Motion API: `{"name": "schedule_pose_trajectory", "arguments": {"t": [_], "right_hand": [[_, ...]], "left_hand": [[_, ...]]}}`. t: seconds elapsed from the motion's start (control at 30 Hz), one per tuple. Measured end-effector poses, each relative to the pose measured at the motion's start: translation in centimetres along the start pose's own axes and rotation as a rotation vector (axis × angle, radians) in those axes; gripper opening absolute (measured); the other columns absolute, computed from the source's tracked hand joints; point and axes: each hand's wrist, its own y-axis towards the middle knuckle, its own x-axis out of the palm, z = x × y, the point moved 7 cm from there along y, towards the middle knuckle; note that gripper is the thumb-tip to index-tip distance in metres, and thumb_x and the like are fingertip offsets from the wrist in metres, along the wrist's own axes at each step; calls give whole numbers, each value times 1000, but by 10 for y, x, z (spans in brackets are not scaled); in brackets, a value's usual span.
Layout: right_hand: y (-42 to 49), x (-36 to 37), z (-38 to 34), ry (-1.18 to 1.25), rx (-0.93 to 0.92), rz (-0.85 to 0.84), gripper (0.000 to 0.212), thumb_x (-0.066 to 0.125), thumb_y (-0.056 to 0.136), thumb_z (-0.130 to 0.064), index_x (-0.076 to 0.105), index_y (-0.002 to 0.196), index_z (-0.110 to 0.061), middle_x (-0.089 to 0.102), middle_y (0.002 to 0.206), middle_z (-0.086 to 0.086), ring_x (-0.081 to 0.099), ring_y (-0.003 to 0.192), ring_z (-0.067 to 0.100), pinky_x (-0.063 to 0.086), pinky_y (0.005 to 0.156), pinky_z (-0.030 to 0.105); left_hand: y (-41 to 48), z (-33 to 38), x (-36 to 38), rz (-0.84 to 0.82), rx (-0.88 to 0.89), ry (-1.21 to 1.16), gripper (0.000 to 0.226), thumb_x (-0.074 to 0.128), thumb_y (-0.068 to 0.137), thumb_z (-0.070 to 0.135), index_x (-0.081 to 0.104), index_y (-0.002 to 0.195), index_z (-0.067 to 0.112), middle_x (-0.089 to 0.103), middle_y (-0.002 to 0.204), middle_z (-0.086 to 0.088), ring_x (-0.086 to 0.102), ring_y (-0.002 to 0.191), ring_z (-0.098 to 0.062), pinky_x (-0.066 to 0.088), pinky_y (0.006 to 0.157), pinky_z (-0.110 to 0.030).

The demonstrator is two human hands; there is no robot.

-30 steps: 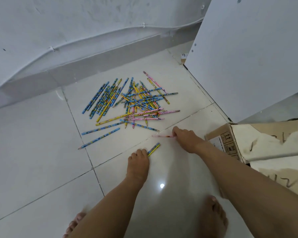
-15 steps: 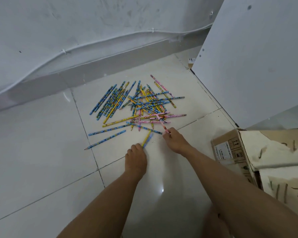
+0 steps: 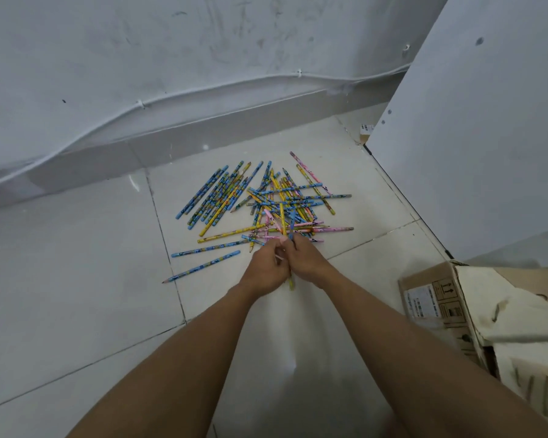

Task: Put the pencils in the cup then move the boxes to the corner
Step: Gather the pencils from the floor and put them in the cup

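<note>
A pile of several blue, yellow and pink pencils [image 3: 266, 200] lies scattered on the white tiled floor near the wall. My left hand [image 3: 264, 268] and my right hand [image 3: 304, 259] meet at the near edge of the pile. Together they grip a small bunch of pencils [image 3: 283, 224] that sticks up between them, one yellow end poking out below [image 3: 291, 283]. Which hand holds which pencil is hard to tell. A torn cardboard box [image 3: 431, 300] stands at the right. No cup is in view.
A white wall with a cable [image 3: 203, 86] clipped along it and a skirting board runs behind the pile. A white panel [image 3: 475, 137] stands upright at the right, close to the pencils. A second box top [image 3: 535, 380] shows at the lower right edge.
Both hands came together from apart on the floor. The pencils each picked up are now gathered into one bunch between them. The view moved closer to the pile.
</note>
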Motion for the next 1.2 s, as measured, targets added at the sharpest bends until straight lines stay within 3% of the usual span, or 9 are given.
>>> {"name": "schedule_pose_trajectory", "arguments": {"t": [0.07, 0.13, 0.23, 0.33, 0.43, 0.7, 0.93, 1.07, 1.2], "right_hand": [[5, 1, -4, -61, -32, -9, 34, 32, 104, -27, 48, 118, -1, 57, 112, 17, 55, 102, 30, 44, 86, 40], [12, 2, -8, -69, -68, 13, 30, 31, 104, -24, 42, 122, -2, 56, 99, 14, 54, 88, 27, 44, 77, 41], [20, 2, -10, -168, -102, 8, 28, 33, 104, -18, 39, 127, -5, 49, 85, 2, 44, 69, 17, 31, 57, 31], [26, 3, -7, -364, -145, -27, 33, 37, 103, -19, 39, 135, -12, 60, 102, 14, 56, 89, 30, 38, 64, 33], [30, 5, 2, -522, -180, -39, 37, 46, 100, -23, 42, 136, -15, 61, 120, 16, 57, 110, 35, 47, 82, 40], [38, 17, 23, -846, -167, -69, 39, 48, 96, -22, 46, 134, -14, 57, 128, 10, 56, 114, 32, 49, 85, 41], [36, 12, 13, -774, -295, -14, 35, 44, 100, -21, 47, 133, -10, 52, 130, 11, 58, 108, 34, 49, 77, 40], [41, 5, 5, -823, -339, 80, 34, 42, 101, -18, 44, 130, -1, 43, 140, 19, 63, 97, 39, 51, 67, 42], [49, -6, 1, -881, -310, 114, 30, 40, 101, -10, 42, 130, -2, 45, 133, 16, 63, 98, 36, 48, 64, 40]], "left_hand": [[-1, -1, -10, 42, -12, -20, 23, 57, 90, 13, 57, 113, 11, 63, 97, -4, 62, 85, -21, 53, 75, -33], [-3, -8, -25, 156, -26, -45, 21, 59, 90, 17, 55, 109, 10, 64, 94, -8, 64, 82, -24, 51, 71, -34], [-1, -28, -51, 280, -28, 222, 37, 62, 86, 17, 49, 119, 9, 57, 115, -12, 58, 103, -28, 48, 86, -42], [4, -52, -70, 219, -135, 614, 64, 58, 86, 16, 30, 143, 10, 33, 148, -11, 37, 132, -31, 34, 106, -48], [6, -73, -74, 87, -213, 705, 75, 52, 89, 13, 12, 153, 14, 12, 160, -7, 22, 142, -32, 25, 113, -51], [16, -73, -70, 168, -154, 901, 43, 43, 92, 5, 41, 135, 7, 46, 129, -16, 48, 111, -33, 41, 90, -41], [14, -80, -66, 165, -219, 1019, 32, 36, 95, 6, 43, 126, 5, 52, 122, -15, 49, 110, -30, 40, 92, -37], [13, -83, -67, 143, -255, 965, 29, 37, 94, 6, 41, 123, 6, 50, 122, -13, 50, 110, -29, 41, 90, -37], [11, -85, -72, 141, -284, 897, 26, 36, 96, 7, 40, 122, 6, 50, 121, -14, 51, 108, -29, 41, 89, -37]]}}
